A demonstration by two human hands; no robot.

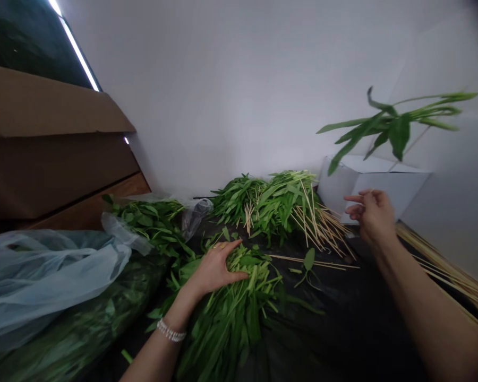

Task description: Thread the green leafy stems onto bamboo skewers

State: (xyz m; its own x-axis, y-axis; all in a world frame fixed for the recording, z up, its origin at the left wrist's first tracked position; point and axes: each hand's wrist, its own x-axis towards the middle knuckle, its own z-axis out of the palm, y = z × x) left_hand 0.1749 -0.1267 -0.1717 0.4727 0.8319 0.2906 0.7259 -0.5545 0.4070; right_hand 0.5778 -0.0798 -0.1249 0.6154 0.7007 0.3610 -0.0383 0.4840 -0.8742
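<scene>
My right hand [376, 217] is raised at the right, thumb and fingers pinched on the low end of a thin wooden skewer [413, 142]. At the skewer's upper end sits a small bunch of leafy greens [400, 130], long leaves to the left and pale stems to the right, in the air before the wall. My left hand [215, 268] lies on a loose heap of leafy greens [231, 318], thumb and fingers apart. Behind it lie piled skewered bunches of greens [284, 204], their bare sticks pointing forward and right.
Long loose skewers [450, 268] lie at the right, near a white box [386, 185]. Bagged greens under translucent plastic [51, 281] fill the left, beside another open bag of greens [147, 217]. A cardboard box [56, 164] stands behind. Two skewers [314, 261] and a stray sprig [309, 260] lie mid-table.
</scene>
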